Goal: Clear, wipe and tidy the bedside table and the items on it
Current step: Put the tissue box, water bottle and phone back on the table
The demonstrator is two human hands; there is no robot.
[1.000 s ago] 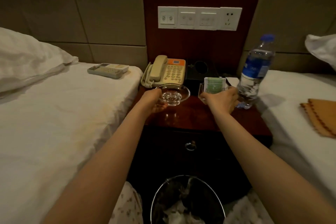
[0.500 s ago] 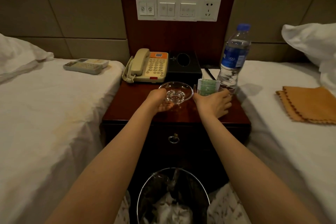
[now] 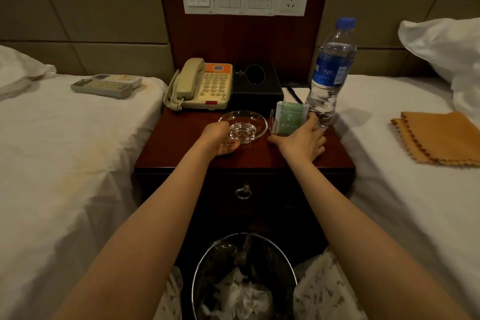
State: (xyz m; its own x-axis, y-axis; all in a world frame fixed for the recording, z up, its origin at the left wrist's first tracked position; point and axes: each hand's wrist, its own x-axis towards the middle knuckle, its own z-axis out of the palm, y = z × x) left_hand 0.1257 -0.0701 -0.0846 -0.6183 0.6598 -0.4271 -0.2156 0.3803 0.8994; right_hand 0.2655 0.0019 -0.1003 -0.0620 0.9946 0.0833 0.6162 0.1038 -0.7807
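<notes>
Head view: both hands at the front of the tabletop [image 3: 176, 143], between two beds.
The dish [image 3: 249, 122] is gripped at its near rim by the curled left hand [image 3: 220, 139]. The right hand [image 3: 301, 141] is spread, fingers straight, against the packet holder [image 3: 273, 123], just beside the bottle [image 3: 330, 73]. The phone [image 3: 205, 86] and tissue box [image 3: 255, 80] are set behind.
</notes>
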